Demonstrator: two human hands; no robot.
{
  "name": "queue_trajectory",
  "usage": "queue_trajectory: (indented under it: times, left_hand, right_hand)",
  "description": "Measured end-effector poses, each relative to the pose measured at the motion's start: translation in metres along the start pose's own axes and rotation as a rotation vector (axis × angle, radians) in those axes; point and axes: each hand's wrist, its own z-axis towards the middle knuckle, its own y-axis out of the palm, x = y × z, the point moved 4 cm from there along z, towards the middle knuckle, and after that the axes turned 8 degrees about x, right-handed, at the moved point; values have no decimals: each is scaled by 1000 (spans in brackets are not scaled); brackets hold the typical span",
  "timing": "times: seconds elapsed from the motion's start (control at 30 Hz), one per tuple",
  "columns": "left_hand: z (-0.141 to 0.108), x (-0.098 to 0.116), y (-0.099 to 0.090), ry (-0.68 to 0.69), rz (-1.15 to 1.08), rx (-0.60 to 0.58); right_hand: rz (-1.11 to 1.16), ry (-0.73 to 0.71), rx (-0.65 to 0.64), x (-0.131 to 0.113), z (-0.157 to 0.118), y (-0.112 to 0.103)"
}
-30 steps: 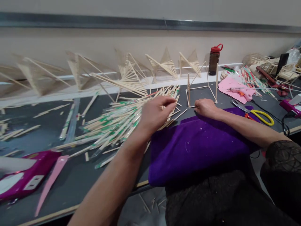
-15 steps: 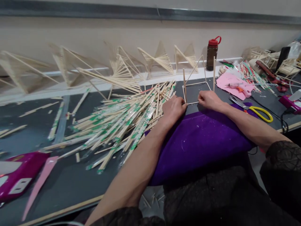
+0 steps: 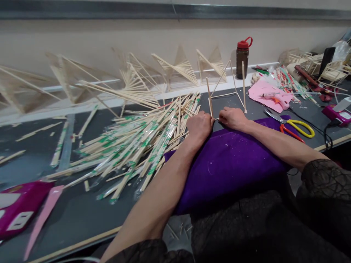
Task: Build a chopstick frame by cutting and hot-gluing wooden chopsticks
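A frame built of thin wooden chopsticks (image 3: 225,95) stands on the dark table in front of me, with two upright sticks and a triangle at its back. My left hand (image 3: 200,126) is closed around its front left corner, at the foot of the left upright. Close beside it, my right hand (image 3: 233,118) has its fingers pinched on the front bottom stick. The fingertips of both hands are only partly visible. Beneath my forearms a purple cloth (image 3: 227,164) covers the table edge and my lap.
Loose and wrapped chopsticks (image 3: 142,146) form a pile on the left. Several finished stick models (image 3: 175,69) line the wall. On the right lie yellow-and-red-handled scissors (image 3: 298,128), a glue gun (image 3: 276,98) on pink paper (image 3: 257,91) and a bottle (image 3: 242,60).
My right hand has slid left along the front of the chopstick frame, closer to my left hand, uncovering the front right corner. My left hand stays at the left corner. The view has shifted slightly.
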Motion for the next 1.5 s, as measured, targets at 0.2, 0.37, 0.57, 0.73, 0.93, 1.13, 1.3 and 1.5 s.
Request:
queue_trajectory:
  times: [0.2,0.37,0.57,0.73,0.93,1.13,1.3,1.5]
  left_hand:
    - [-2,2,-3,42,43,-23]
    - [1,-2,2,64,40,-25]
    - [2,-5,5,82,32,-28]
    - [2,-9,6,93,-55,-29]
    - [7,-20,8,59,-167,24]
    - [2,-13,5,79,-125,-16]
    - [0,-5,5,129,-107,-19]
    - [3,-14,6,90,-201,-8]
  right_hand:
    - [-139,-168,-54,-12,2,1]
    - [-131,-165,-84,-14,8,3]
    - [-99,-125,-97,-13,5,0]
    - [-2,-62,-90,-1,1,-4]
    - [226,81,34,33,-4,-17]
    - [396,144,56,26,-6,-15]
    - [452,227,-8,25,-6,-12]
    - [631,314,-14,29,-8,-12]
